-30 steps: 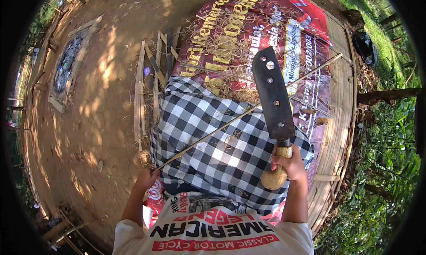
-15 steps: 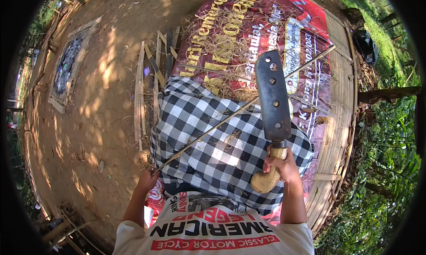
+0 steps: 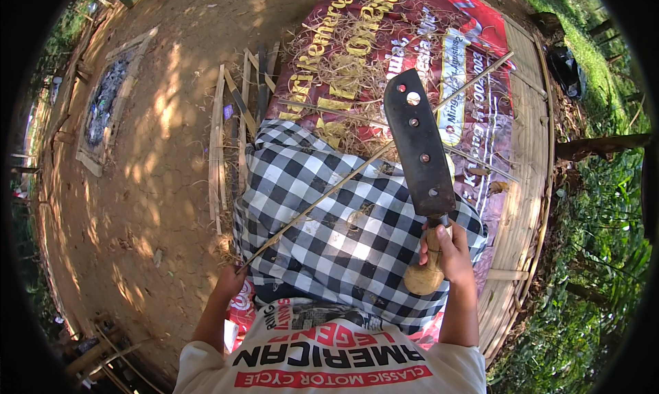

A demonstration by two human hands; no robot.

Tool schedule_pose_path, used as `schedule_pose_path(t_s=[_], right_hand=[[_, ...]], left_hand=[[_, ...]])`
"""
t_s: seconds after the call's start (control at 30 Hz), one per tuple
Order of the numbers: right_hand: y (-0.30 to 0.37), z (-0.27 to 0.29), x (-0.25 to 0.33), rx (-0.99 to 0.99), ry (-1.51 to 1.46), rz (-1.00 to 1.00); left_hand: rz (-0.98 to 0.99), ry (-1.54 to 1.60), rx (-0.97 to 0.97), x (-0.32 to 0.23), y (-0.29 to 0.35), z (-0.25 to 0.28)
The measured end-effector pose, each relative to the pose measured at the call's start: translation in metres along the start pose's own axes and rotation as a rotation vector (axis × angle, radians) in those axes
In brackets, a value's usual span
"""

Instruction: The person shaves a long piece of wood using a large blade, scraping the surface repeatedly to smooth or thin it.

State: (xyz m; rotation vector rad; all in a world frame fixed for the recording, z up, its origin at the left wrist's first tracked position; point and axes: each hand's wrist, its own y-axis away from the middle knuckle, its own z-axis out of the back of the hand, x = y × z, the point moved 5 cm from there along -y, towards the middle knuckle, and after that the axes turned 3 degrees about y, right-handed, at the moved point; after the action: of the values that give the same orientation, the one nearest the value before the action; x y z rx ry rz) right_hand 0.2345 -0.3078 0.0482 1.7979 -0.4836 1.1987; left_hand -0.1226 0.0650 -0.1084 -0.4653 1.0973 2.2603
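Note:
My right hand (image 3: pixel 446 246) grips the pale wooden handle of a broad dark cleaver (image 3: pixel 419 143), its blade raised and pointing away from me. A long thin bamboo strip (image 3: pixel 357 171) runs slantwise over my lap, held at its near end by my left hand (image 3: pixel 230 284); its far end reaches to the upper right. The blade hangs just above the strip's middle. A black-and-white checked cloth (image 3: pixel 329 229) covers my legs.
I sit on a red printed banner (image 3: pixel 384 44) strewn with dry shavings, laid on a woven bamboo platform (image 3: pixel 525 181). Split bamboo slats (image 3: pixel 233 119) lie at my left on bare dirt. Green plants stand on the right.
The cleaver has shifted a little left and down toward the strip, and my right hand dropped slightly. The left hand stays at the strip's near end.

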Motion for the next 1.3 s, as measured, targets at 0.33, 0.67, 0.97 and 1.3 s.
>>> schedule_pose_path(t_s=[0.33, 0.67, 0.97, 1.3], right_hand=[[0.002, -0.011, -0.001, -0.027, 0.002, -0.015], [0.008, -0.020, -0.004, 0.027, 0.059, -0.011], [0.021, -0.046, -0.028, 0.235, 0.272, -0.177], [0.009, -0.050, -0.036, 0.092, 0.078, -0.079]], left_hand=[[0.056, 0.001, -0.004, 0.007, 0.002, -0.004], [-0.037, 0.111, -0.045, 0.015, 0.001, -0.009], [0.043, -0.029, 0.020, 0.008, 0.001, -0.001], [0.107, -0.046, 0.085, -0.027, 0.015, 0.009]])
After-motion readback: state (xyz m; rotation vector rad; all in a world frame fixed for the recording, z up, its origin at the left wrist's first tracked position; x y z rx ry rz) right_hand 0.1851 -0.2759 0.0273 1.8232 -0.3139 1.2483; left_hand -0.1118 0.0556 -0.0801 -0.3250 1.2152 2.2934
